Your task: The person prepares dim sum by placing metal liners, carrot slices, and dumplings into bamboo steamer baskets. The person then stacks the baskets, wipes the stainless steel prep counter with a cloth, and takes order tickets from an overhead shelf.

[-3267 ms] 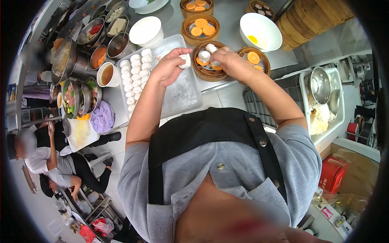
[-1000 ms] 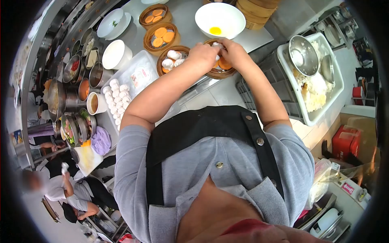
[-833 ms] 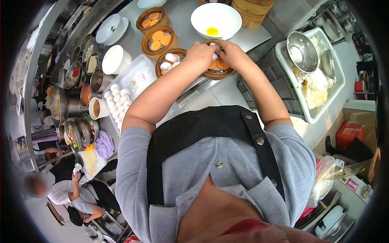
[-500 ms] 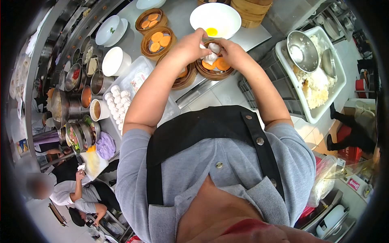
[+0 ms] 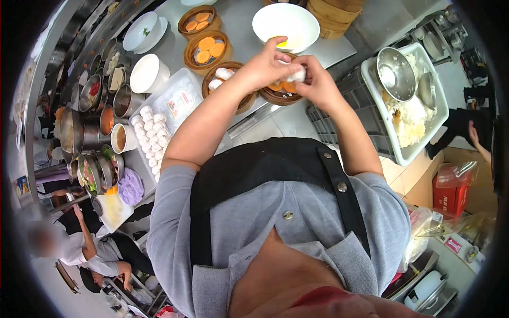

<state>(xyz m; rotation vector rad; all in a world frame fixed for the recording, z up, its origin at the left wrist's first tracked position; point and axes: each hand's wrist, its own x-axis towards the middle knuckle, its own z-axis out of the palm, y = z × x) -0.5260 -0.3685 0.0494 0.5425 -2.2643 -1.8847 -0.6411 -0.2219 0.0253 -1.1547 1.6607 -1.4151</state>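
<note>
Over a small bamboo steamer (image 5: 275, 99) my two hands are close together around white, pleated-looking dough that looks like a dumpling (image 5: 298, 75). My right hand (image 5: 321, 85) pinches it between thumb and fingers. My left hand (image 5: 268, 66) is curled against its other side, thumb touching the dough and index finger raised toward the bowl. Orange round slices (image 5: 289, 87) line this steamer, partly hidden by my hands. Beside it, under my left forearm, a second steamer (image 5: 238, 67) holds white dumplings. Just beyond my hands stands a white bowl (image 5: 265, 26) with some yellow liquid in it.
Two more steamers (image 5: 227, 58) with orange slices stand to the left. A plastic tray (image 5: 185, 77) bears rows of white dumplings (image 5: 151, 132). Stacked steamers (image 5: 334, 18) rise behind. On the right is a white crate (image 5: 403, 153) with metal bowls. Other people stand lower left and far right.
My hands have shifted slightly right and come together on the dumpling, my right hand lifting off the steamer rim. White dumplings in the second steamer are now uncovered. The person at right has moved.
</note>
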